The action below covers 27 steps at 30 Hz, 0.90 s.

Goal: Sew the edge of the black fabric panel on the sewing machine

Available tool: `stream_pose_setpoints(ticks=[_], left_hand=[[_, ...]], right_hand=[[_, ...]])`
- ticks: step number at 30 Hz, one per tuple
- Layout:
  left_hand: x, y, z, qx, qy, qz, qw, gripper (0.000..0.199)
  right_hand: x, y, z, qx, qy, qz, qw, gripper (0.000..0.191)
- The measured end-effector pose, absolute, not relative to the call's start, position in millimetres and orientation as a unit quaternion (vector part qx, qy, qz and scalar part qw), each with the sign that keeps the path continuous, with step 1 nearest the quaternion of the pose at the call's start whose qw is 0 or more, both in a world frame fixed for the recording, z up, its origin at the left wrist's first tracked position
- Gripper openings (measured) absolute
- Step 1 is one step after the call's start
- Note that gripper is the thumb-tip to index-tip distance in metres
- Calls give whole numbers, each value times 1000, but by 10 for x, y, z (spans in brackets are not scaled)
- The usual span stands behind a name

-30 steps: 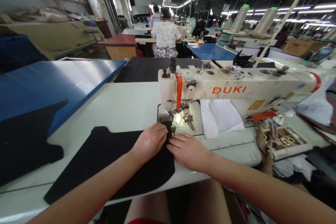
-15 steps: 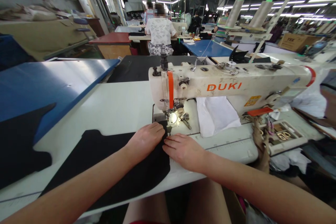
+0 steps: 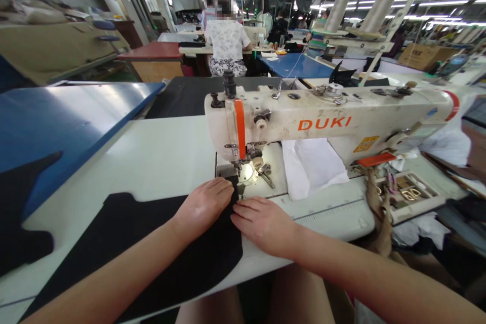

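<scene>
A large black fabric piece (image 3: 197, 253) lies on the pale sewing table, its narrow far end near the needle of a white sewing machine (image 3: 326, 116) marked DUKI. My left hand (image 3: 207, 205) rests flat on top of this fabric, fingers stretched out side by side, just in front of the presser foot (image 3: 237, 166). At the fabric's right edge, my right hand (image 3: 266, 225) has its fingertips on the edge, and the thumb is hidden beneath. The two hands are close but apart. A lit round needle plate (image 3: 246, 172) shows beside the needle.
A white cloth (image 3: 315, 167) lies under the machine arm. To the right stands a tray (image 3: 410, 195) with metal rings and small tools. Another black piece (image 3: 23, 212) hangs over the blue table (image 3: 76, 116) on the left. A person (image 3: 228, 40) sits at a station ahead.
The whole view has shifted slightly, so the machine and fabric sit a little further left. Both hands keep about the same place on the fabric near the needle.
</scene>
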<state>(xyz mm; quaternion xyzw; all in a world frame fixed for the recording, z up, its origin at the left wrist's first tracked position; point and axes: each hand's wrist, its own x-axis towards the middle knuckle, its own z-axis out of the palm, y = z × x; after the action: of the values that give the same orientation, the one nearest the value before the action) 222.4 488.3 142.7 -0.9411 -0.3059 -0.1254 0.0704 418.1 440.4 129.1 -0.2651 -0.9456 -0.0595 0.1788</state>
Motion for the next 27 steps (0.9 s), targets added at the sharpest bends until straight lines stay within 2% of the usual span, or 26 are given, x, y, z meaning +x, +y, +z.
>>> stream_pose_setpoints(ticks=[12, 27], left_hand=[[2222, 4914, 1428, -942, -287, -156, 78, 23], [2229, 4923, 1390, -940, -278, -186, 65, 24]], right_hand=[[4175, 4401, 1266, -269, -945, -50, 182, 18], [4174, 4390, 1238, -270, -939, -58, 203, 19]])
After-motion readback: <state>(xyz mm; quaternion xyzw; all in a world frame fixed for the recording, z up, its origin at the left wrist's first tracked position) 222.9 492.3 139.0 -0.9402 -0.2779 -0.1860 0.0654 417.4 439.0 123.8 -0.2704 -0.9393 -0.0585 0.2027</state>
